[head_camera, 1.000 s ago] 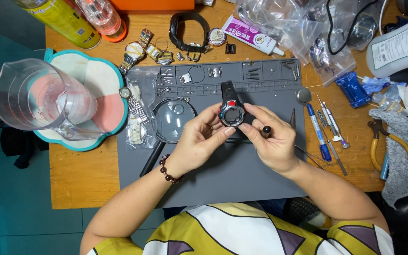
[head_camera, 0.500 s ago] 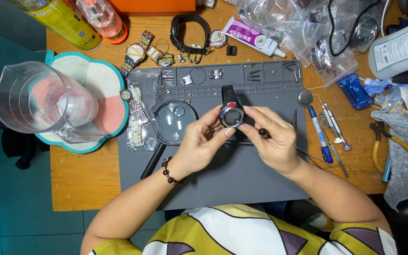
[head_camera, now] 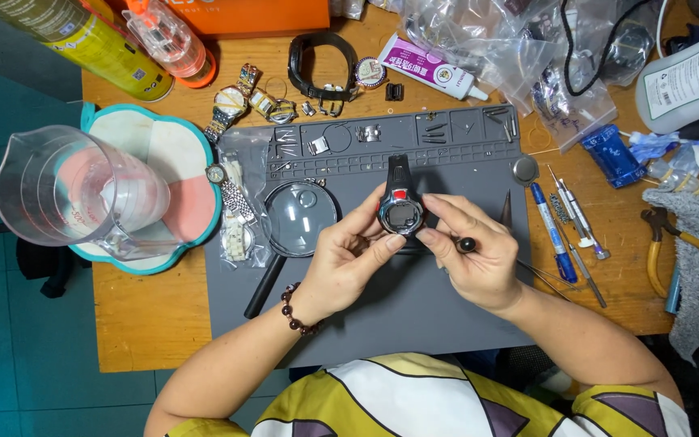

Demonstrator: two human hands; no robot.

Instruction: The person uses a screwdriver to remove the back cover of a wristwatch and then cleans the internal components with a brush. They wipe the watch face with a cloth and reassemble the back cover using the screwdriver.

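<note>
A black digital watch (head_camera: 400,206) with a round silver case and red trim is held over the grey work mat (head_camera: 382,316). My left hand (head_camera: 345,263) grips the case from the left, thumb at its lower edge. My right hand (head_camera: 471,255) pinches the case from the right with thumb and forefinger, and a small black-handled tool (head_camera: 467,243) is tucked in the same hand. The strap points away from me. A beaded bracelet (head_camera: 291,311) sits on my left wrist.
A magnifying glass (head_camera: 299,218) lies left of the hands. A clear measuring jug (head_camera: 66,194) stands on a teal-rimmed tray. Screwdrivers (head_camera: 556,231), yellow-handled pliers (head_camera: 681,243), several watches (head_camera: 240,101), a glue tube (head_camera: 430,69) and plastic bags ring the mat.
Both hands and the watch have stayed nearly in place; the fingers shifted slightly around the case.
</note>
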